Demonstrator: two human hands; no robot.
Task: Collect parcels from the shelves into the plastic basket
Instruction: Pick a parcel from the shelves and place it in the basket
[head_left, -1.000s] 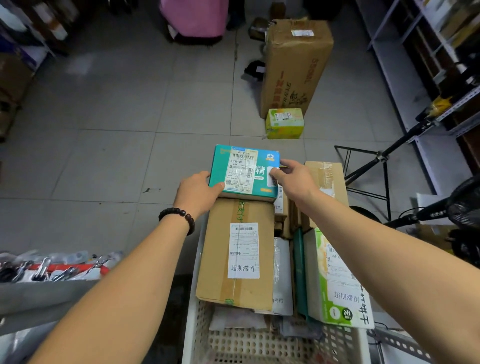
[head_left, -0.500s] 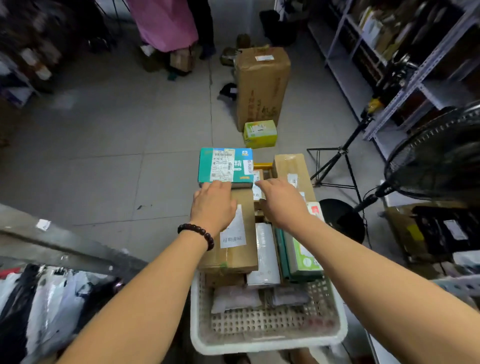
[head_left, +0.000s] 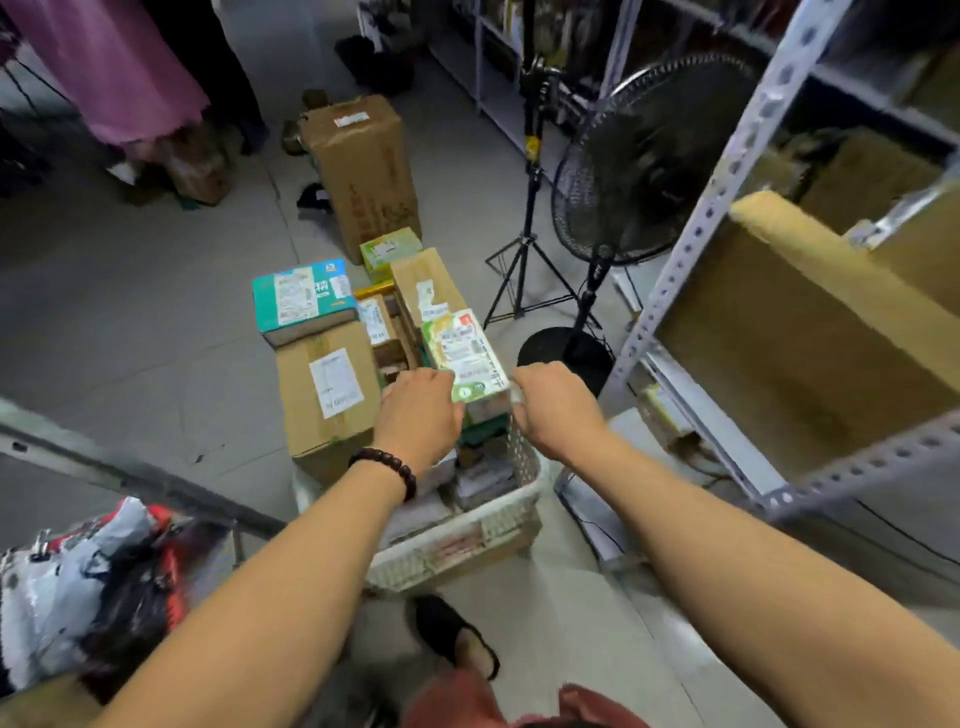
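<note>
- The white perforated plastic basket (head_left: 467, 535) stands on the grey tiled floor (head_left: 130, 312) beside a slotted metal shelf upright (head_left: 727, 182) and is packed with parcels.
- At its far left corner, a teal box (head_left: 304, 299) bears a white barcode label and the character "精". The other print is blurred.
- A taped brown cardboard carton (head_left: 327, 384) with a white label lies along the left edge.
- A glossy green-and-white box (head_left: 465, 358) lies along the right edge.
- The left grip (head_left: 418, 410) curls down against that box. I cannot tell what it grasps.
- The right grip (head_left: 558, 410) is clenched on the basket's right rim.
</note>
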